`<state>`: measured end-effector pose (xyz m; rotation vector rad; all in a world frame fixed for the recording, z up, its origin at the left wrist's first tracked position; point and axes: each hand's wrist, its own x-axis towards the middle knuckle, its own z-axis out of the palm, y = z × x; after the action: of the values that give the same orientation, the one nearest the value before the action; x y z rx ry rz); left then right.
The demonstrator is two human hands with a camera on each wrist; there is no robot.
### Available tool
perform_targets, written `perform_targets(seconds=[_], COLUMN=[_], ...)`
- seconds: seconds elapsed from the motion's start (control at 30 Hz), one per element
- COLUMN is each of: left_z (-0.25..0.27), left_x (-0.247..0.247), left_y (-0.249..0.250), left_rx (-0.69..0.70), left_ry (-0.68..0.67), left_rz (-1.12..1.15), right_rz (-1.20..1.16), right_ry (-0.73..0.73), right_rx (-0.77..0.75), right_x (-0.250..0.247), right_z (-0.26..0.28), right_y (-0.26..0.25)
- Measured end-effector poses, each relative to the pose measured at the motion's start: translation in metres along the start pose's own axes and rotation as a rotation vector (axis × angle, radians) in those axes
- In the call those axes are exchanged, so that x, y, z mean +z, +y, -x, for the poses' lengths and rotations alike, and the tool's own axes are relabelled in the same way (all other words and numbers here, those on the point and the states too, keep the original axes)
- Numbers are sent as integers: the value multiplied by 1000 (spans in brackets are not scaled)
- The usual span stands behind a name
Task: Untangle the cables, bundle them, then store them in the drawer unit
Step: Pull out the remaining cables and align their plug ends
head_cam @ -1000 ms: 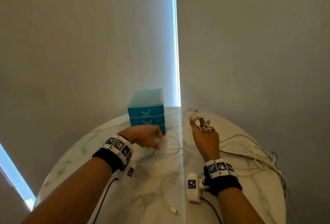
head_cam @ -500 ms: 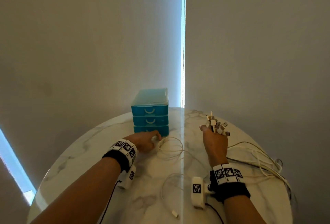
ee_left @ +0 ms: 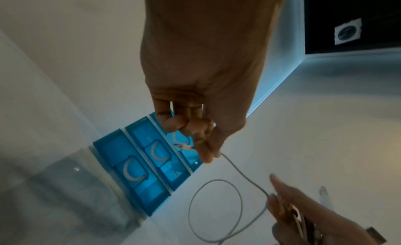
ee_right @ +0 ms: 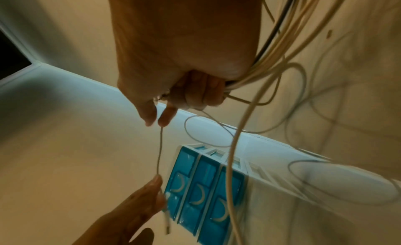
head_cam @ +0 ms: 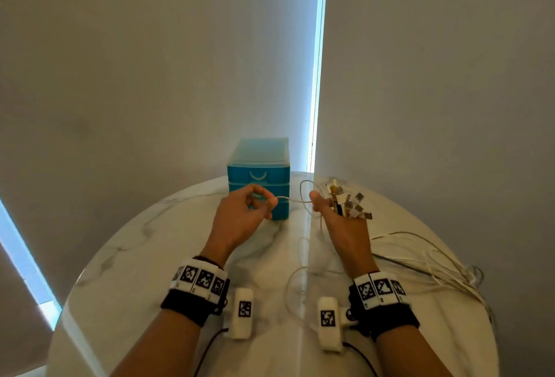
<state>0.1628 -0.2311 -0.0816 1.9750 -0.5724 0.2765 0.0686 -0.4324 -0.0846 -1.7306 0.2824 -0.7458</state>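
My left hand (head_cam: 252,208) is raised in front of the blue drawer unit (head_cam: 259,166) and pinches the end of a thin white cable (head_cam: 292,200) between thumb and forefinger (ee_left: 208,154). That cable runs in a loop (ee_left: 214,209) to my right hand (head_cam: 339,214). The right hand grips a bunch of cables (ee_right: 260,60) with several plug ends (head_cam: 351,204) sticking out above its fingers. All three drawers (ee_left: 152,156) are shut.
The loose lengths of the cables (head_cam: 435,265) trail over the right side of the round marble table (head_cam: 135,256) to its edge. Another white cable loop (head_cam: 292,289) lies between my wrists. A wall with a bright window gap (head_cam: 318,61) stands behind the table.
My left hand has lifted off the table with the cable end and pulled it taut toward the right hand. The right hand has risen a little with its bunch of plugs.
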Motion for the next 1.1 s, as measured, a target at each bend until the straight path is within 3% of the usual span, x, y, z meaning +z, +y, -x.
perform_targets(seconds=[0.1,0.2,0.43,0.67,0.8,0.93,1.1], left_z=[7,16,23,28,29,24,23], left_x=[1,0,15,17,17,10,9], left_y=[-5,-5,7,15,16,8,13], left_rx=[-32,-78,-124,-72,-38,85,123], left_ry=[26,54,11,-165,-219,-132,-64], left_rz=[114,288,550,381,314,137,168], right_rz=[-38,13,-10,-90,-45,15,96], right_ry=[64,12,-80,-223,-219,-173,-262], right_rx=[-79,-115,-29,-64,-75,-107,-152], right_x=[0,1,16,15,14,13,16], right_z=[3,3,8,18,18,14,17], right_y=[-10,-6,5,-6,-3,0,-6])
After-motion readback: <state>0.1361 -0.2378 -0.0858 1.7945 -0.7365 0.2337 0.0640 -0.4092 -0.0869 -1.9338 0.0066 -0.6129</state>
